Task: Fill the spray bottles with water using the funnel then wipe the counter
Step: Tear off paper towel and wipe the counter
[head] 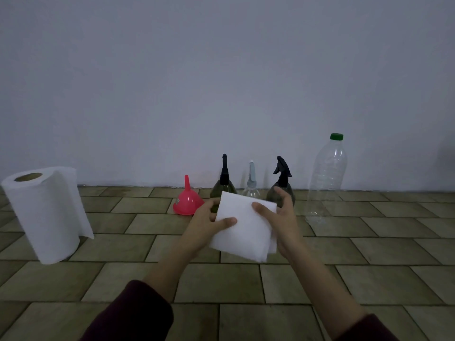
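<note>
White paper towel [242,226], folded into a thick square, is held up in the air by both hands. The left hand [205,223] pinches its left edge, thumb on top and fingers behind. The right hand [278,217] holds the right edge, thumb on the front and fingers curled round the back.

Just behind the towel stand three spray bottles in a row by the wall: a dark one [222,184] on the left, a clear one [251,185] in the middle, and another dark one [283,182] by the right hand's fingers. The pink funnel [187,201] sits upside down, just left of the left hand. Far to the left stands a big paper roll [45,215]. To the right of the right hand stands a tall clear bottle [325,183] with a green cap. The tiled counter [236,284] lies under the hands.
</note>
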